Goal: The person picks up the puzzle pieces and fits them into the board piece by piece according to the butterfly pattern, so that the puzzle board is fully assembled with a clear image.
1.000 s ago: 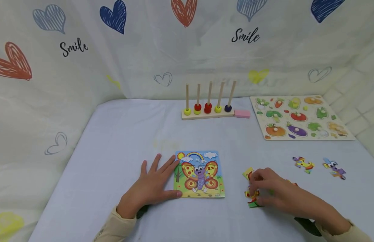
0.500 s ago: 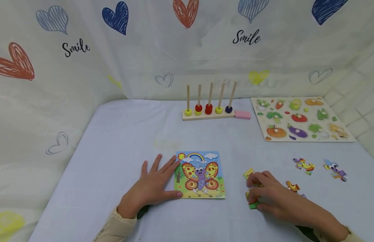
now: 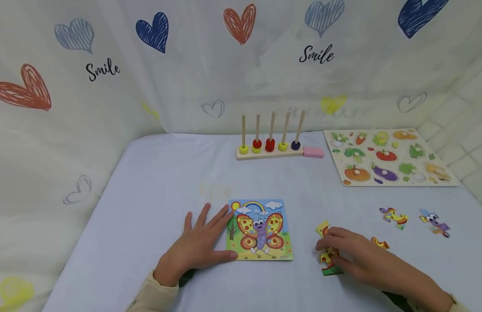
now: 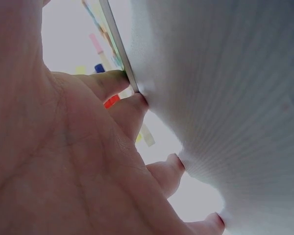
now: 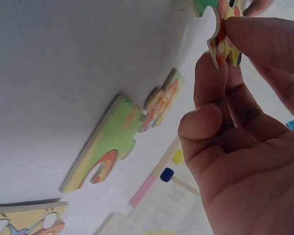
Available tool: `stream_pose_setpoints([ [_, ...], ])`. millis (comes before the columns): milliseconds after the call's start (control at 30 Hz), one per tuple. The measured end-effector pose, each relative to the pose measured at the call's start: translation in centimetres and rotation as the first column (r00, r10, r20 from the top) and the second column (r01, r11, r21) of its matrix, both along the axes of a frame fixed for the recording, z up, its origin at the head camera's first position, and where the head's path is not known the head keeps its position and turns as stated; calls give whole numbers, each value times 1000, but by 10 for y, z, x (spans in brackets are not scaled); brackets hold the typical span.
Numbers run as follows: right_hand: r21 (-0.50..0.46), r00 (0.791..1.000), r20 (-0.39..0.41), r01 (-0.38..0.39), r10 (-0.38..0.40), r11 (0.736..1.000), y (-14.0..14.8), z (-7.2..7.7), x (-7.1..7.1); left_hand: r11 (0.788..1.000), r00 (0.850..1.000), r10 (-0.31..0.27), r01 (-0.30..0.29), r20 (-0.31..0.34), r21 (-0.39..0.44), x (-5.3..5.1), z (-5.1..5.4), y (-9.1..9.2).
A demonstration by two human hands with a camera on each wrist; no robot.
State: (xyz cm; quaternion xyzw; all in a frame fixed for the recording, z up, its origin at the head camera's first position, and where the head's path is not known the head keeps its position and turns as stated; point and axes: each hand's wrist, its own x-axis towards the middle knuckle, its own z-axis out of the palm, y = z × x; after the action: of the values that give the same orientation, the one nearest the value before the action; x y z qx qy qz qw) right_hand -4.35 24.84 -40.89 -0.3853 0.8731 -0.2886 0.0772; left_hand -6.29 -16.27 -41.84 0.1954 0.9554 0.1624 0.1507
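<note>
My left hand (image 3: 198, 245) lies spread on the white cloth, thumb and index finger touching the left edge of a square butterfly puzzle (image 3: 260, 236). In the left wrist view, fingertips also meet the edge of this board (image 4: 120, 46). To the right, my right hand (image 3: 357, 255) pinches a yellow, red and green jigsaw piece (image 5: 220, 36) between thumb and fingers. That piece looks tilted off the cloth in the right wrist view. Just beyond the fingers lies a yellowish piece (image 3: 322, 227), partly covered in the head view. Another orange piece (image 3: 380, 242) shows behind the hand.
Two loose pieces, one yellow and purple (image 3: 394, 217), one blue and purple (image 3: 435, 223), lie farther right. At the back stand a peg bead counter (image 3: 270, 152) with a pink end block (image 3: 313, 152) and a vegetable board (image 3: 390, 158). A printed curtain (image 3: 186, 86) hangs behind.
The right fingers have shifted slightly over the pieces, and the pinched piece shows more of its yellow face. The left hand stays on the puzzle's edge. The head view has tilted up a little.
</note>
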Motion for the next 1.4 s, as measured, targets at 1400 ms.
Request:
stream_pose_setpoints([
  [1400, -255, 977, 212, 67, -12, 965, -106, 19, -31, 1000, 1000, -5, 5, 15, -3, 0, 2, 1],
])
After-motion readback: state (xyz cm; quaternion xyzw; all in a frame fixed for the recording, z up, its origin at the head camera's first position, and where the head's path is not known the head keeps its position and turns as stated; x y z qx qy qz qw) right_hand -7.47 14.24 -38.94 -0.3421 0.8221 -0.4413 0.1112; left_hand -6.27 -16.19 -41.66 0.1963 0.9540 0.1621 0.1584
